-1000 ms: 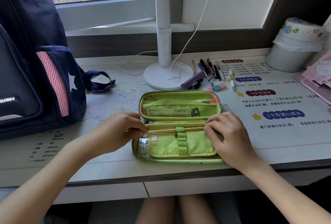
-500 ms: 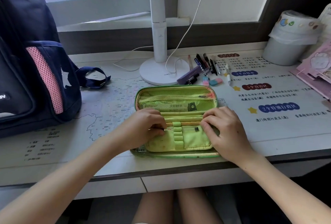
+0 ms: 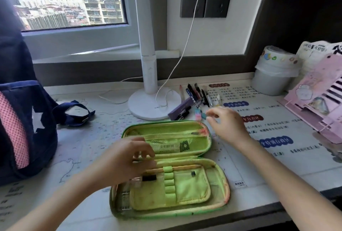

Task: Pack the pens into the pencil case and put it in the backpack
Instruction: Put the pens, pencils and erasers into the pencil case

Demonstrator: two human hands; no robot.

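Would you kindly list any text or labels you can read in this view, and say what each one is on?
None can be read for certain.
Desk mat: coloured heading badges and rows of small characters, too blurred.
Paper slip behind the mesh of the pencil case: printed characters, blurred.
Lamp base: small grey mark, too small.
White bag: dark print, blurred.
Small tag on the mat: illegible.

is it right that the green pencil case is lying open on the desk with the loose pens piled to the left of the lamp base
Not quite. The head view shows the green pencil case lying open on the desk, but the loose pens are piled to the right of the lamp base, not the left. The right hand is reaching toward them.
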